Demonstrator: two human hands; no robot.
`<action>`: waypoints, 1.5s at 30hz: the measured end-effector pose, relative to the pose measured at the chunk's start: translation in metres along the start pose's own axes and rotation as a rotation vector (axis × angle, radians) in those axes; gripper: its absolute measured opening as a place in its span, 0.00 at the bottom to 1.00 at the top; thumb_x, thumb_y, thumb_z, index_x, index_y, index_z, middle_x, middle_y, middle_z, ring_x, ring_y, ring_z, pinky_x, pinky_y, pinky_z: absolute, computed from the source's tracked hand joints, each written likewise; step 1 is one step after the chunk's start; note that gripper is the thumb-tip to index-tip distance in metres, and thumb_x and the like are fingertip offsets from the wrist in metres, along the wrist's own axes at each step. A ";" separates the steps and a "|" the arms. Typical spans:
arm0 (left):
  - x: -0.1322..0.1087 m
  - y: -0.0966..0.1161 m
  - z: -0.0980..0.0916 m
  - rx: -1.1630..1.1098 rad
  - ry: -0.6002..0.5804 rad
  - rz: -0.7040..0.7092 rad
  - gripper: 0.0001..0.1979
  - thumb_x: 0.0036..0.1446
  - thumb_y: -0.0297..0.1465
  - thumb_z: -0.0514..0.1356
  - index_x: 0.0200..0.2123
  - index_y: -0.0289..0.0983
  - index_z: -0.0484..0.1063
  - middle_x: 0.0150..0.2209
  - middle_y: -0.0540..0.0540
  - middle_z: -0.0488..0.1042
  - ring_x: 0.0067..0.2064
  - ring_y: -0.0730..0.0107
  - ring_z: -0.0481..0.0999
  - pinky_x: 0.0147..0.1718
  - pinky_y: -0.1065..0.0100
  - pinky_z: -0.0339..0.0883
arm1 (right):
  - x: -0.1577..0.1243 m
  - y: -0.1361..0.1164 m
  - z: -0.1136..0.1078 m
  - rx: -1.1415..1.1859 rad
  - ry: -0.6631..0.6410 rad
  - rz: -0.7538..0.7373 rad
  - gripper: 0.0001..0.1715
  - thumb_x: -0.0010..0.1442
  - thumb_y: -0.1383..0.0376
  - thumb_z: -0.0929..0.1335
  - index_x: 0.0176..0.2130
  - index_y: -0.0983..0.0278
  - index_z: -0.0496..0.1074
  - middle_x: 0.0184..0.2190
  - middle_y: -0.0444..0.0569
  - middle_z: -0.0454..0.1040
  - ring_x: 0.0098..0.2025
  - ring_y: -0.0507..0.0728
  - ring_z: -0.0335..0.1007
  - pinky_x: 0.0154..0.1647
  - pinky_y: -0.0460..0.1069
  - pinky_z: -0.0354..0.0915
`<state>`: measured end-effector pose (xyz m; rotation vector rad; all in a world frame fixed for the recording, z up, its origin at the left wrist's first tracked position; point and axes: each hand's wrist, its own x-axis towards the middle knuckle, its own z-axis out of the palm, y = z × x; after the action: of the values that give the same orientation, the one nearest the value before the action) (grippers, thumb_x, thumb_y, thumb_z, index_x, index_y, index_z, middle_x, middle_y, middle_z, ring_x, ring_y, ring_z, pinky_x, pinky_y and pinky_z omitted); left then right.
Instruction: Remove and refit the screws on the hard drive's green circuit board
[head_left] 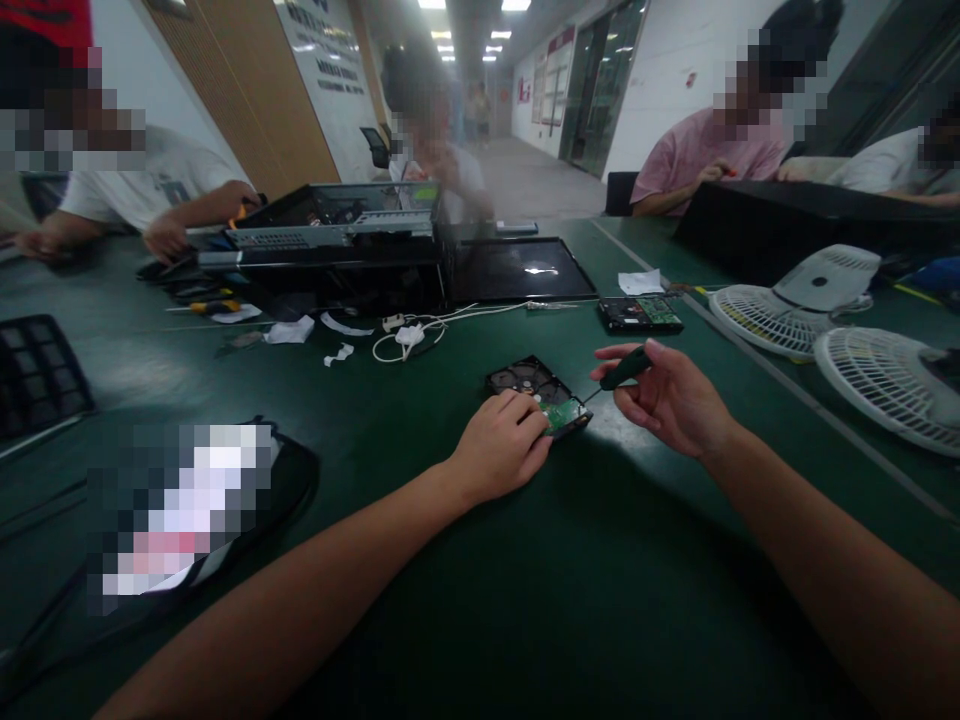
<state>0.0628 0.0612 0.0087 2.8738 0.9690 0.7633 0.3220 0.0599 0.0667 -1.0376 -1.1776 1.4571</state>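
Screwdriver (626,368) at the right end of a hard drive (531,380)

Lying flat on the green table (420,620), near the middle, with dark face and green circuit board (561,416) showing. Held down by the left hand (499,445), fingers bent over the near side and partly hiding the board. Pinched in the right hand (667,395), between thumb and fingers: the screwdriver's dark handle, tilted, with shaft slanting down to the drive; too small to tell whether touching a screw. Beyond, to the right, a second drive (640,314). Farther left, a white cable (450,318), paper scraps (289,330), a black panel (517,268) and an opened computer case (322,260). To the far right, two white fans (892,385), close together. Across the table, other people, one in a pink shirt (686,155) behind a black box (795,225).
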 end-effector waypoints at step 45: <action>0.000 -0.001 0.001 0.008 0.000 0.006 0.10 0.70 0.34 0.59 0.46 0.34 0.75 0.49 0.39 0.75 0.50 0.55 0.72 0.49 0.54 0.71 | -0.002 -0.002 0.003 -0.049 0.037 -0.042 0.21 0.68 0.49 0.66 0.44 0.61 0.79 0.42 0.55 0.79 0.26 0.53 0.56 0.23 0.51 0.48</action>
<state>0.0628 0.0618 0.0082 2.8853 0.9657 0.7609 0.3197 0.0577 0.0688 -1.0626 -1.2066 1.3777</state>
